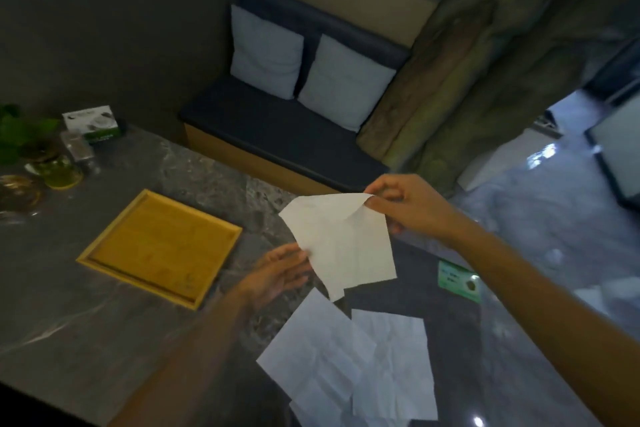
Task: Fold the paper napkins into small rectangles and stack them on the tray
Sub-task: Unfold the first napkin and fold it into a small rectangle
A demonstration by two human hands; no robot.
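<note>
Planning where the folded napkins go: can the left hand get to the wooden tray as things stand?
Probably yes. The left hand touches the held napkin right beside the tray, with only bare table between them.

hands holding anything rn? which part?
Right hand pinches the top corner of a paper napkin held above the table. Left hand touches its left edge, fingers fairly straight.

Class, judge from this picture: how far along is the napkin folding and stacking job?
Done: nothing shows as finished; the wooden tray holds no folded napkins. In hand: one napkin is held up, the right hand pinching its top corner, the left hand at its lower edge. Left: the unfolded napkins lying on the table, plus all stacking.
</note>
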